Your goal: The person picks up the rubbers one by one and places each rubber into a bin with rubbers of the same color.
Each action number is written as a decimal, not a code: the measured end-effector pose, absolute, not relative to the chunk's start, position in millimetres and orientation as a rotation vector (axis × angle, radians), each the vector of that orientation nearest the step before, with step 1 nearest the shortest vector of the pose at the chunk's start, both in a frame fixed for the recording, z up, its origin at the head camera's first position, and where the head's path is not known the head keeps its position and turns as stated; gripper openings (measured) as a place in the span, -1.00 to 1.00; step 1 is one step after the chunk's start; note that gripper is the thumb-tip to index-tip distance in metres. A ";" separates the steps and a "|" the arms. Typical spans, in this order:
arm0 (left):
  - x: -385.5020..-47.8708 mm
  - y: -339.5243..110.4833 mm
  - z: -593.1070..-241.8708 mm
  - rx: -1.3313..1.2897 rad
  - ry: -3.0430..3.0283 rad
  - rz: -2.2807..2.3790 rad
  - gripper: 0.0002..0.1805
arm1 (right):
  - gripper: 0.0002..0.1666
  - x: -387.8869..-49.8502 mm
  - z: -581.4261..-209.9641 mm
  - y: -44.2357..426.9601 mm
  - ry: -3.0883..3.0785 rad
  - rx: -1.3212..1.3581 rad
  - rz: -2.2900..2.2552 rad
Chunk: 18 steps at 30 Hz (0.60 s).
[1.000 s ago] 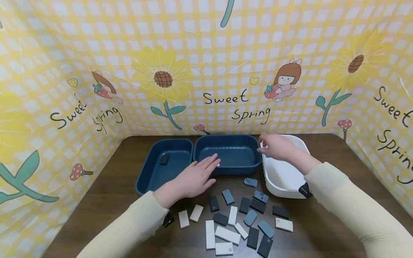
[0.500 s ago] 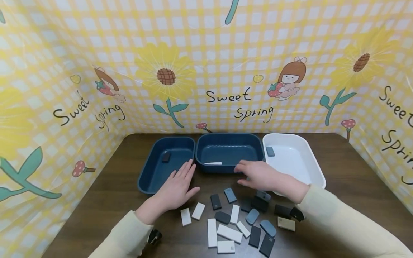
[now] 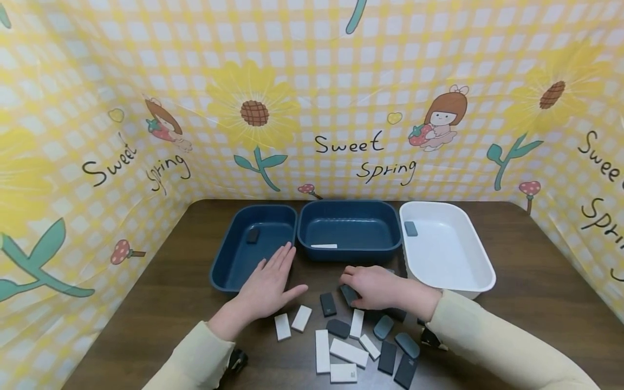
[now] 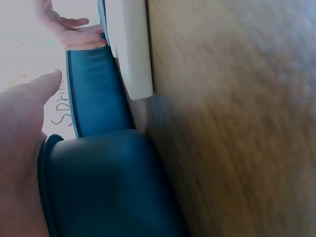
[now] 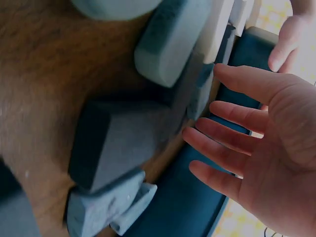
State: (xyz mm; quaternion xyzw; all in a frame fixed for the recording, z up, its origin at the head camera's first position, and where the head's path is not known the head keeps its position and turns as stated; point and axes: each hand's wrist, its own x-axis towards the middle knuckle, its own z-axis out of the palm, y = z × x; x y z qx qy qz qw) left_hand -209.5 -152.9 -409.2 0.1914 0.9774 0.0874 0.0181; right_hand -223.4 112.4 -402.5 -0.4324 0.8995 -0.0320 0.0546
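Clock centred on the right hand as the head view shows it, twelve toward the printed cloth; from my remote post I record, nearest first: a white block at seven, a black block at five; closer in, a rounded blue-grey block at six and a narrow white block at seven.

The right hand is over a blue-grey block, which lies on the table toward nine, partly covered; the wrist view shows thumb and fingers apart, no grip made out; contact I cannot tell. I judge a pinch across its long edges, from straight above, soundest; the thumb wants watching, the narrow white block lying just beside it.

The left hand, at nine, has fingers straight and holds nothing; I would leave it clear of the pieces.

Farther off: left tray at ten, middle tray at eleven, white tray at two; each has one piece visible inside.
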 end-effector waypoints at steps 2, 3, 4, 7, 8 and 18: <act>-209.9 -152.8 -409.1 0.584 3.037 0.264 0.01 | -0.52 -223.1 -403.4 109.9 2.717 -1.289 -0.090; -210.2 -152.9 -409.3 0.579 3.037 0.261 0.01 | -0.51 -223.0 -404.0 108.8 2.712 -1.281 -0.083; -210.4 -152.7 -409.8 0.574 3.037 0.258 0.01 | -0.51 -222.9 -404.5 108.2 2.708 -1.274 -0.082; -211.4 -152.4 -411.6 0.570 3.039 0.248 0.02 | -0.50 -222.6 -405.8 107.1 2.714 -1.274 -0.055; -211.2 -152.4 -411.7 0.568 3.040 0.250 0.02 | -0.50 -222.9 -406.6 107.1 2.718 -1.274 -0.046; -210.2 -152.5 -410.9 0.571 3.047 0.281 0.02 | -0.51 -225.0 -407.1 108.6 2.722 -1.301 -0.058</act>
